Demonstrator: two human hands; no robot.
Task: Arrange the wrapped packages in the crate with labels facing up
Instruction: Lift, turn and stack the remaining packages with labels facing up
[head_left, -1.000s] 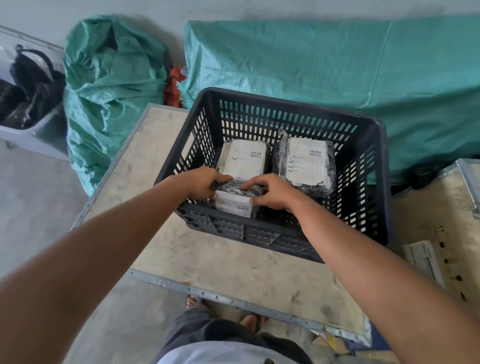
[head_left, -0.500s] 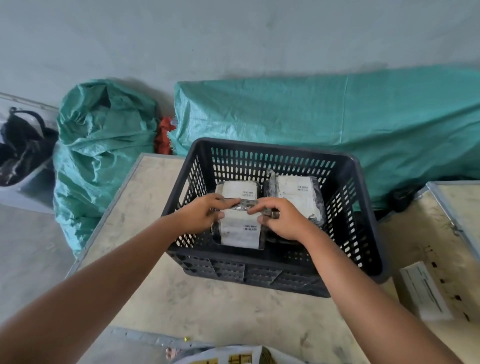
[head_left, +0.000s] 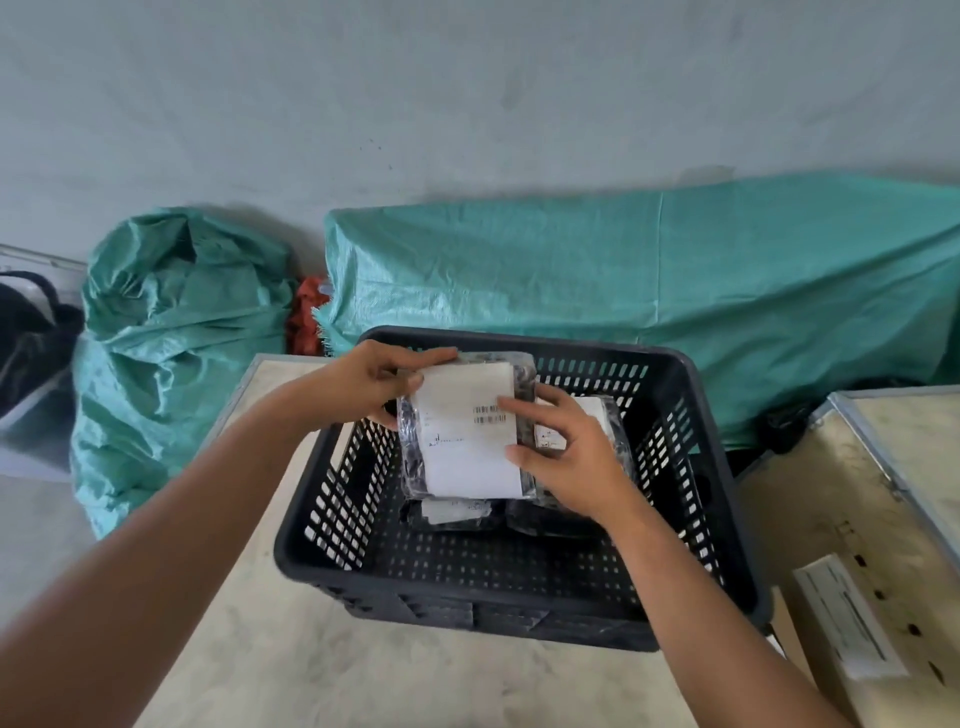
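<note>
A black slatted plastic crate (head_left: 363, 535) stands on a pale table (head_left: 322, 675). Above its opening I hold a clear-wrapped dark package (head_left: 465, 431) with its white barcode label facing up toward me. My left hand (head_left: 371, 382) grips its upper left corner. My right hand (head_left: 566, 457) holds its right edge, fingers over the label. Beneath it, on the crate floor, lies another wrapped package (head_left: 454, 512) with a strip of label showing. A third package (head_left: 597, 421) sits to the right, mostly hidden by my right hand.
A flat labelled box (head_left: 852, 623) lies on a second table (head_left: 883, 467) at the right. Green tarp bundles (head_left: 171, 332) and a long covered heap (head_left: 623, 270) line the wall behind. A dark bag (head_left: 31, 332) sits in a bin at the far left.
Both hands lifted the package from the crate floor up above the rim and tilted its label toward me. The camera has tipped upward, showing more wall.
</note>
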